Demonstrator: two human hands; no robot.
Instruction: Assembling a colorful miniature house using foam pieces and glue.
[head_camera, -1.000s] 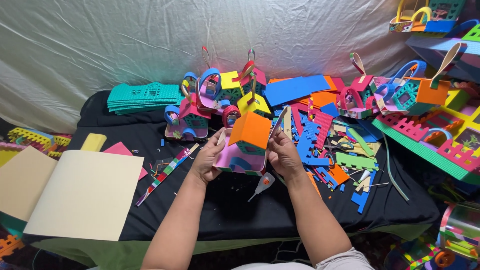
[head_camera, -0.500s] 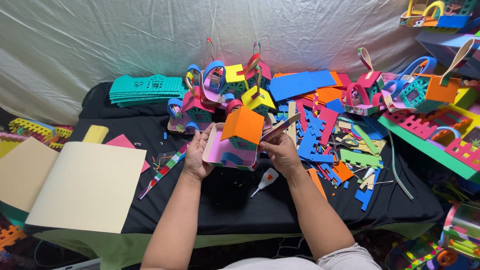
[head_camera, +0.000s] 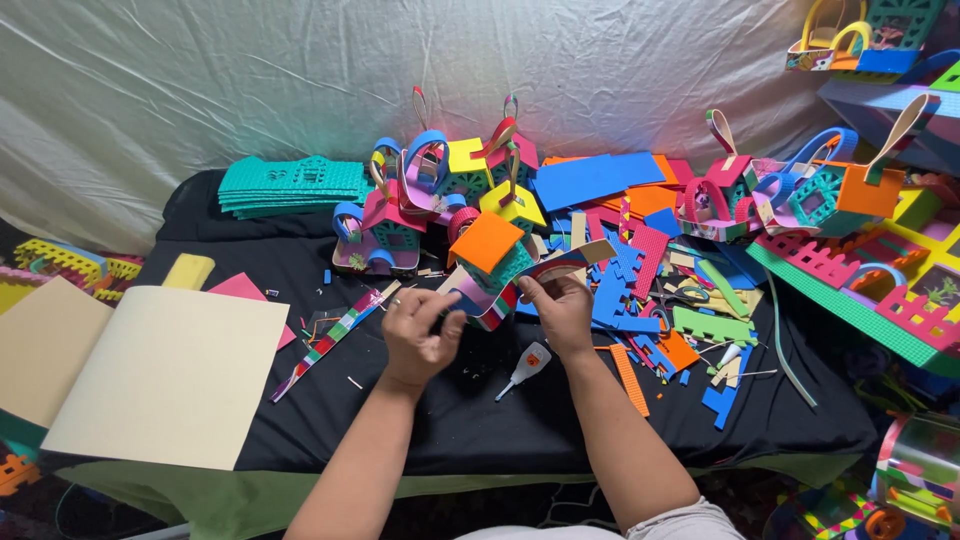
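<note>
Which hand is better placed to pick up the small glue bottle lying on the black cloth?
Probably the right hand: the glue bottle lies just below it. The left hand is farther off. Both hands hold the foam house.

A stack of teal sheets (head_camera: 292, 185), a cream card (head_camera: 165, 375), a glue tube (head_camera: 525, 367) and foam scraps (head_camera: 690, 325) lie on the black bench (head_camera: 460, 420).

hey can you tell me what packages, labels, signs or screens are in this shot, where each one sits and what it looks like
Small glue bottle: lies on the black cloth just below the right hand, white with a pointed nozzle and a small red mark that may be a label.
No signs or screens show; the rest is loose foam craft pieces.
</note>
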